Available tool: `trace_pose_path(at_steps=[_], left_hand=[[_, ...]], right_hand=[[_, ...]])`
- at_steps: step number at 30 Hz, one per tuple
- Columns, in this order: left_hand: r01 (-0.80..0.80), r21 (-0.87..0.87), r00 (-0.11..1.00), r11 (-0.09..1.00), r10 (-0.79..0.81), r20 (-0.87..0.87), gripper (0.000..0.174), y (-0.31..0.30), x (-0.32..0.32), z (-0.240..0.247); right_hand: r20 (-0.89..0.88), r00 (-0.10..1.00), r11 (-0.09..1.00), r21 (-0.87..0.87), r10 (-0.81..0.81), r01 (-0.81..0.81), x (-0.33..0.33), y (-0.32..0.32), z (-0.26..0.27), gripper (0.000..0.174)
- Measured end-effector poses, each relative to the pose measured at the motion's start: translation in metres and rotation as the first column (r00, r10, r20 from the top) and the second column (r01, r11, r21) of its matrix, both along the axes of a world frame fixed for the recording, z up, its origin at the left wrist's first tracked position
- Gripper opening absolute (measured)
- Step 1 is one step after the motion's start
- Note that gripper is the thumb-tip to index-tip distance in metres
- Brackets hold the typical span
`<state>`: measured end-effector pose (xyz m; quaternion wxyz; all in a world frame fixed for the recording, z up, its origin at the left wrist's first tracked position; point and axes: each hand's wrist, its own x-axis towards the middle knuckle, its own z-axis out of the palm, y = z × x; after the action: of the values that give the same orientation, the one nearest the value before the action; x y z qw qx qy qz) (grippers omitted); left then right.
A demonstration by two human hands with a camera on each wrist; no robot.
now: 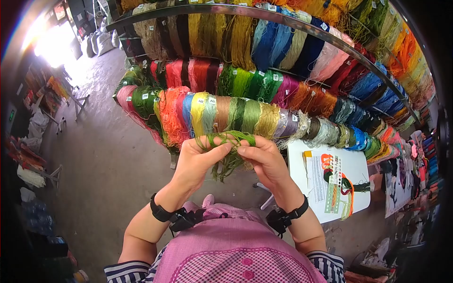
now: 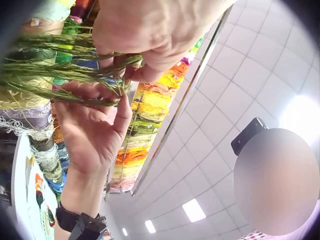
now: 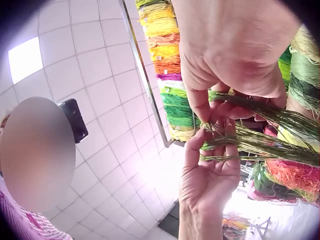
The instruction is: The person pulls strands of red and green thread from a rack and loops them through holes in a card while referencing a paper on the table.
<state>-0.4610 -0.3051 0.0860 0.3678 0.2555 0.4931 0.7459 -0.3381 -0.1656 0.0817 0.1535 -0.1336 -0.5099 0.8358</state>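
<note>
- Thread rack [image 1: 283, 19]: multicol. hanks [image 1: 250, 113] in rows
- White board [image 1: 358, 165]: in front of rack, R side
- L hand [image 1: 199, 156], R hand [image 1: 264, 160]: near rack, thumbs + fingers pinching green thread skein [image 1: 230, 165]
- Skein: in front of rack, betw. hands
- Risk: loose strands [image 1: 219, 173] may tangle if pinch slips

Left hand [image 1: 194, 158]: raised in front of the body; fingers curled, pinching against the thumb;
Right hand [image 1: 266, 162]: about level with the other; fingers likewise curled, thumb pressed into a pinch;
Thumbs [image 1: 219, 153]: pointing toward each other; tips close together;
Left forearm [image 1: 146, 226]: bare; reaching forward, slanting inward;
Right forearm [image 1: 304, 228]: bare; slanting inward from the opposite side;
Wrists [image 1: 174, 187]: well apart; set wider than the thumbs
</note>
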Motion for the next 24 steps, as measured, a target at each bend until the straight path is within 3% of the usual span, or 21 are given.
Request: trace_pose_path(at_steps=[1, 3, 4, 6, 7, 8, 10, 13, 15, 17, 19, 24], left_hand=[[-0.001, 0.0, 1.0, 1.0, 0.001, 0.0, 0.013, -0.001, -0.001, -0.001], [0.008, 0.015, 1.0, 1.0, -0.009, 0.027, 0.017, -0.001, -0.003, -0.001], [0.009, 0.018, 1.0, 1.0, -0.01, 0.022, 0.017, -0.001, -0.004, 0.002], [0.072, 0.098, 0.96, 0.993, -0.095, 0.262, 0.02, -0.001, -0.003, 0.01], [0.107, 0.067, 0.981, 0.992, -0.116, 0.156, 0.034, -0.001, -0.005, 0.005], [0.114, 0.066, 0.98, 0.991, -0.123, 0.154, 0.034, 0.001, -0.003, 0.009], [0.098, 0.195, 0.92, 0.976, -0.164, 0.356, 0.046, 0.004, 0.005, 0.019], [0.103, 0.144, 0.944, 0.984, -0.142, 0.299, 0.055, 0.004, 0.007, 0.016], [0.146, 0.102, 0.956, 0.984, -0.167, 0.24, 0.053, 0.003, 0.007, 0.013], [0.187, 0.058, 0.964, 0.981, -0.194, 0.184, 0.051, 0.002, 0.006, 0.007], [0.144, -0.052, 0.99, 0.988, -0.143, 0.015, 0.047, 0.002, 0.003, 0.001], [0.118, -0.052, 0.993, 0.992, -0.118, -0.008, 0.039, 0.0, 0.0, 0.005]], right_hand=[[0.0, 1.0, 1.0, 0.0, 0.001, -0.001, -0.001, 0.001, -0.003, 0.022], [-0.143, 0.99, 0.975, -0.218, -0.002, -0.03, -0.004, 0.004, -0.009, 0.021], [-0.147, 0.989, 0.976, -0.215, -0.002, -0.03, -0.005, 0.004, -0.005, 0.021], [-0.144, 0.989, 0.931, -0.354, 0.046, -0.095, -0.007, 0.002, 0.006, 0.02], [-0.146, 0.989, 0.931, -0.354, 0.039, -0.089, -0.008, 0.002, 0.006, 0.02], [-0.141, 0.99, 0.934, -0.35, 0.026, -0.074, -0.008, 0.003, 0.003, 0.019], [-0.133, 0.991, 0.936, -0.348, 0.008, -0.054, -0.008, 0.005, -0.001, 0.018], [-0.069, 0.995, 0.97, -0.225, 0.075, -0.088, -0.007, 0.004, 0.001, 0.021], [-0.002, 0.996, 0.996, 0.029, 0.088, -0.088, -0.007, -0.003, 0.011, 0.024], [0.016, 0.997, 0.995, 0.051, 0.08, -0.081, -0.007, -0.004, 0.005, 0.024], [0.033, 0.997, 0.994, 0.076, 0.073, -0.076, -0.007, -0.005, 0.003, 0.024], [0.022, 1.0, 0.996, 0.093, 0.012, -0.014, -0.005, -0.004, 0.004, 0.021]])
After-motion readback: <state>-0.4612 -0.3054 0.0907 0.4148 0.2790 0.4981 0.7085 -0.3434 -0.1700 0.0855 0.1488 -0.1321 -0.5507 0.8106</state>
